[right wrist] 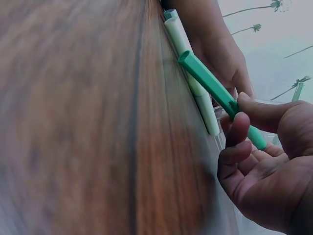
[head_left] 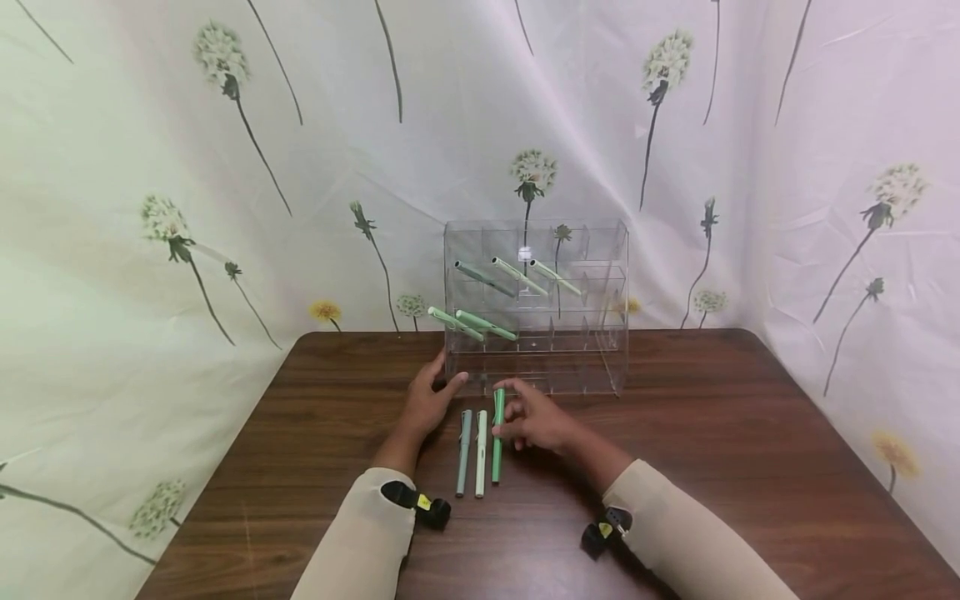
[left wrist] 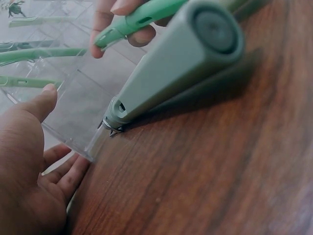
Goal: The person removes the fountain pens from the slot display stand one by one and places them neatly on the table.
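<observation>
My right hand point(head_left: 536, 418) pinches a bright green pen point(right wrist: 210, 83) between thumb and fingers; the right wrist view shows it lifted at a slant off the table. To its left lie a pale mint pen point(head_left: 481, 458) and a grey-green pen point(head_left: 464, 457), side by side. At the lower left corner of a clear acrylic rack point(head_left: 536, 392), my left hand point(head_left: 429, 402) rests against the side. Its fingers point(left wrist: 66, 171) are extended along the rack's edge and its thumb is raised in front, holding no pen.
The rack has several tiers with dividers. Three pens lean in an upper tier, among them a dark grey-green one point(head_left: 483, 278). Two green pens point(head_left: 487, 326) lean in the tier below. A flower-printed cloth point(head_left: 300, 167) hangs behind the brown wooden table point(head_left: 712, 467).
</observation>
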Available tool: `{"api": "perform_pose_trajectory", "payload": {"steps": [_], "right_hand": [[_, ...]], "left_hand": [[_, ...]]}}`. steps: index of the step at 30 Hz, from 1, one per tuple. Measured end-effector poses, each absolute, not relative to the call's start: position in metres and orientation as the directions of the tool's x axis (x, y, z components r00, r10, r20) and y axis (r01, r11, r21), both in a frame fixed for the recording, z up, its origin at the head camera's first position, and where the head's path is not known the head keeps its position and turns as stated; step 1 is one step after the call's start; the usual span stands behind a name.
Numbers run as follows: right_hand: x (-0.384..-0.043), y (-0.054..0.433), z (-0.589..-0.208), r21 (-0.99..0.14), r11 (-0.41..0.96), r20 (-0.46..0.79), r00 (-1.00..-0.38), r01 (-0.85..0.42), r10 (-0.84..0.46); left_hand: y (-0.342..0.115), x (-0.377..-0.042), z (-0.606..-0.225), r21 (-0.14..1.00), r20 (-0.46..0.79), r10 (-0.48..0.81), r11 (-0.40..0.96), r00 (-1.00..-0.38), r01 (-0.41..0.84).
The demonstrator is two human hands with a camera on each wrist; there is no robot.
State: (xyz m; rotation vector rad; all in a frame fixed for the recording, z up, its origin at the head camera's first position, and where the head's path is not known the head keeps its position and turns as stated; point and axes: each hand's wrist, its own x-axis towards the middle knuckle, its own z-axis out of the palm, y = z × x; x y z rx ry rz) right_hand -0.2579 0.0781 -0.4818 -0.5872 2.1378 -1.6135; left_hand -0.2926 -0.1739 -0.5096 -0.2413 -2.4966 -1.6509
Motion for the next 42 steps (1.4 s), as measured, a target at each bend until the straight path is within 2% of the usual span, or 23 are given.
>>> {"api": "perform_pose_trajectory", "payload": {"steps": [12, 42], "right_hand": [[-0.261, 0.076, -0.492, -0.953, 0.274, -0.05, -0.827, -0.127, -0.559], [-0.262, 0.079, -0.498, -0.921, 0.363, -0.103, -0.814, -0.139, -0.572]], "left_hand": [[-0.174, -0.29, -0.509, 0.912, 0.203, 0.082, 0.347, -0.976, 0.219], [-0.175, -0.294, -0.514, 0.897, 0.198, 0.053, 0.392, -0.979, 0.202]]}}
